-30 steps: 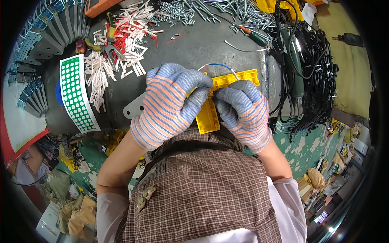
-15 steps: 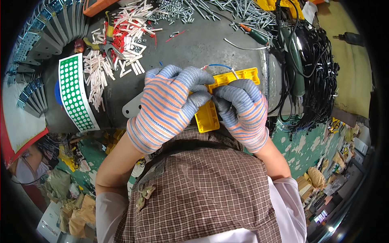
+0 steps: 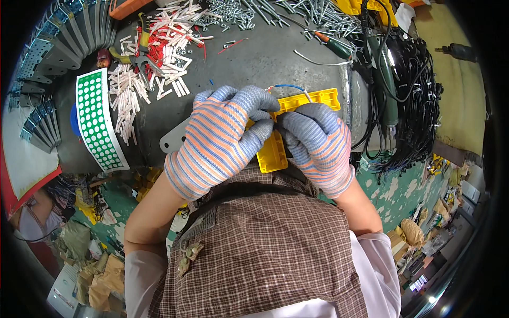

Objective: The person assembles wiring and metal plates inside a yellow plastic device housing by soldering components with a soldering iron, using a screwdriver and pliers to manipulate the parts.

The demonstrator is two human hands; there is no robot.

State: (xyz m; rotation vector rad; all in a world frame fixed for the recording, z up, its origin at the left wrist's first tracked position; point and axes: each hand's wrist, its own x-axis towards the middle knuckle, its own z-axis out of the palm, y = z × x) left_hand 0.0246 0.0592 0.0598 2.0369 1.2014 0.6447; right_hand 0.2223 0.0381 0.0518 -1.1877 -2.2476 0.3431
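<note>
Both my hands wear striped blue-and-orange knitted gloves and meet over a yellow plastic housing (image 3: 273, 153) at the near edge of the worktable. My left hand (image 3: 225, 127) is closed, its thumb and fingers pinched at the housing's middle. Facing it, my right hand (image 3: 316, 138) is closed too, fingertips pressed together almost touching the left ones. Whatever lies between the fingertips is hidden. A blue wire (image 3: 289, 86) arches from beside the left fingers to the yellow housing's far arm (image 3: 323, 99). Left of my left hand, a grey metal plate with holes (image 3: 174, 139) sticks out.
White sleeve pieces (image 3: 127, 87) and pliers (image 3: 143, 58) lie at the left, by a green sticker sheet (image 3: 98, 119). Screws (image 3: 233, 13) are heaped at the back. A green-handled screwdriver (image 3: 335, 46), power tool (image 3: 389, 95) and black cables (image 3: 416, 106) lie right.
Both hands stay over the yellow housing and have shifted only slightly. The right wrist has moved a little to the right.
</note>
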